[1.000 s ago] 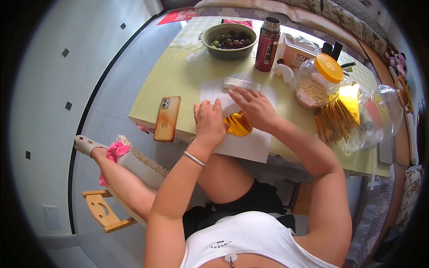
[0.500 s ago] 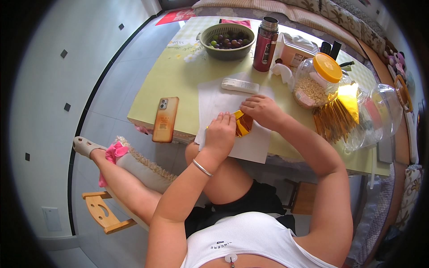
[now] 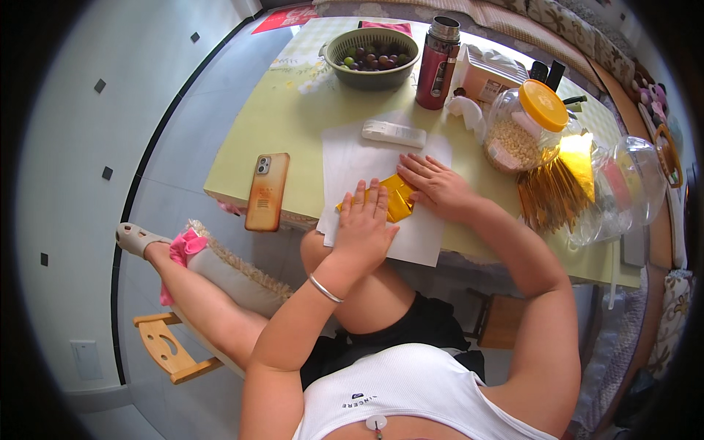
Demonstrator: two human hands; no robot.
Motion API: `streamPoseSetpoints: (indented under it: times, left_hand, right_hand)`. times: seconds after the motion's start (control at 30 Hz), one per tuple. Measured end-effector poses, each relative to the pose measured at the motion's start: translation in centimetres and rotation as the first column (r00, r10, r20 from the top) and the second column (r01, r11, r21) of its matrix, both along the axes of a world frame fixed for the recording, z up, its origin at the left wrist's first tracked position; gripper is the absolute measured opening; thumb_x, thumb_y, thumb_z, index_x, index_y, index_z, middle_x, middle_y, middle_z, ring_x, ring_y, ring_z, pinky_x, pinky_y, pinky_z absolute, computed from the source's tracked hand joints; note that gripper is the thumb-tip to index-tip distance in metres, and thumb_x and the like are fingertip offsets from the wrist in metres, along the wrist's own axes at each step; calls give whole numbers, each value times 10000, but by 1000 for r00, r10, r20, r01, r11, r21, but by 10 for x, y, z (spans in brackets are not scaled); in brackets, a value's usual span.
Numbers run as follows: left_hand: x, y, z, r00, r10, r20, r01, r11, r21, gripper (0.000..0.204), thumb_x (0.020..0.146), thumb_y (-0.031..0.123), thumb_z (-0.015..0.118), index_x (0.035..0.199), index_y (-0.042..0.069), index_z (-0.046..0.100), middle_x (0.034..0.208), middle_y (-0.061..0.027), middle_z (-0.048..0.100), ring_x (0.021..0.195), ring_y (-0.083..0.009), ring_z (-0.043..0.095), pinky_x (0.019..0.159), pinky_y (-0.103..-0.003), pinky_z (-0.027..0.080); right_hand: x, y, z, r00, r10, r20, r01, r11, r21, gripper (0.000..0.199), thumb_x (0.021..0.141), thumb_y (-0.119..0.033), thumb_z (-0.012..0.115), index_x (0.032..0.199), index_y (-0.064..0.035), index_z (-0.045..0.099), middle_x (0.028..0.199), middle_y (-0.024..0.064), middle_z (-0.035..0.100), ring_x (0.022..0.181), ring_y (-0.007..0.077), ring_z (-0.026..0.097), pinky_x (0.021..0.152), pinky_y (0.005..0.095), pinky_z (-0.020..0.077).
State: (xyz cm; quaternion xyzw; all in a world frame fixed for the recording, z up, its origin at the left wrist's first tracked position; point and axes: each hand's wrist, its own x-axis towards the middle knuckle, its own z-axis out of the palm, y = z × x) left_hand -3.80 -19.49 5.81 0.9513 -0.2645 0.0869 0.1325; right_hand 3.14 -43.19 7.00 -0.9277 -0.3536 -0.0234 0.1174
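Observation:
A shiny gold foil sheet [image 3: 397, 199], folded and creased, lies on white paper [image 3: 418, 243] at the table's near edge. My left hand [image 3: 364, 225] rests flat over its left part, fingers stretched out and covering some of it. On the other side, my right hand [image 3: 438, 187] lies flat with its fingers spread, touching the foil's right edge. Neither hand grips anything. Beyond them on the paper sits a long whitish bar-shaped object [image 3: 394, 133].
A phone [image 3: 268, 192] lies at the left edge. Farther back stand a colander of grapes [image 3: 372, 77], a red thermos [image 3: 437, 66] and a tissue box [image 3: 493, 77]. To the right are a yellow-lidded jar [image 3: 515, 139], stacked gold foil [image 3: 557, 187] and a clear plastic container [image 3: 631, 183].
Both hands have gone from bent fingers at the foil to lying flat with fingers extended. The foil now looks flatter, and more of it shows between them.

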Motion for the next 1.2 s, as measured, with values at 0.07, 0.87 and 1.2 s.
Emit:
streamPoseSetpoints:
  times: [0.07,0.87,1.2]
  left_hand:
    - [-4,5,1,999,23,-38,-24,1000,-12,798,947,427,607,1535,-34,327,1621,-277,234,1511,-440,214,1229,-521,167]
    - [-28,41,13,967,54,250,6,972,-234,399,825,68,681,1216,-10,659,1245,-161,675,1190,-329,625,1039,-459,475]
    - [-11,51,11,930,-17,-367,-362,131,-923,107,907,-23,687,1000,20,658,887,-79,720,779,-167,707,641,-257,532]
  right_hand:
    - [-1,-2,3,999,-14,-37,14,1000,-1,613,1019,-334,507,1556,-81,352,1647,113,278,1529,273,235,1257,437,170]
    - [-40,-12,30,994,108,-27,-108,994,-15,650,828,-357,749,1376,-63,559,1521,133,476,1451,271,391,1232,472,250]
    - [-48,20,10,852,83,-517,448,395,802,217,925,0,681,1131,-22,620,930,56,714,820,135,699,701,268,550]
